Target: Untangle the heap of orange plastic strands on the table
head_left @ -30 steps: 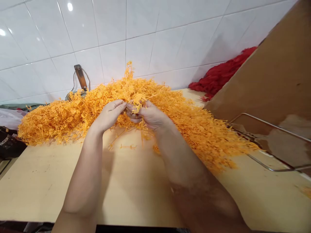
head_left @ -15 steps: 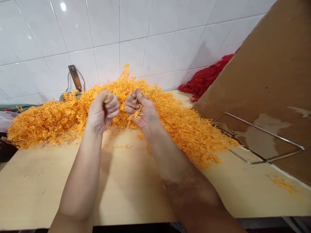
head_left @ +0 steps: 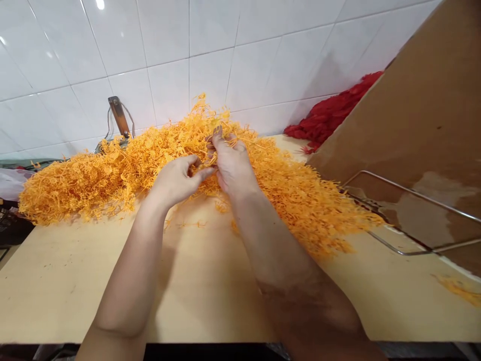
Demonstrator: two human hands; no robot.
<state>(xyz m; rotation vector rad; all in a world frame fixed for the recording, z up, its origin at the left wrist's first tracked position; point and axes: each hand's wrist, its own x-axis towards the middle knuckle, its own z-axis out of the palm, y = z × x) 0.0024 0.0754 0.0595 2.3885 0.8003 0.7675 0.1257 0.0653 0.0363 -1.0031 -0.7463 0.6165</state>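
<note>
A long heap of orange plastic sprigs (head_left: 124, 170), thin and branching, lies across the table. At its middle, my right hand (head_left: 233, 158) grips several thin orange stems (head_left: 229, 138) between thumb and fingers. My left hand (head_left: 178, 180) is just to the left, thumb and fingertips pinched on an orange stem (head_left: 208, 164) beside the right palm. The two hands almost touch. Where the held stems run into the heap behind is hard to make out.
The pale wooden table (head_left: 210, 291) carries a few loose orange bits. At right leans a cardboard sheet (head_left: 424, 115) with a bent metal wire frame (head_left: 417, 193). Red plastic pieces (head_left: 334, 113) lie behind it. A brown-handled tool (head_left: 119, 118) stands against the tiled wall (head_left: 210, 80).
My left hand has moved right and turned from a fist to a fingertip pinch beside my right hand. My right hand has shifted slightly right. The view has swung a little left.
</note>
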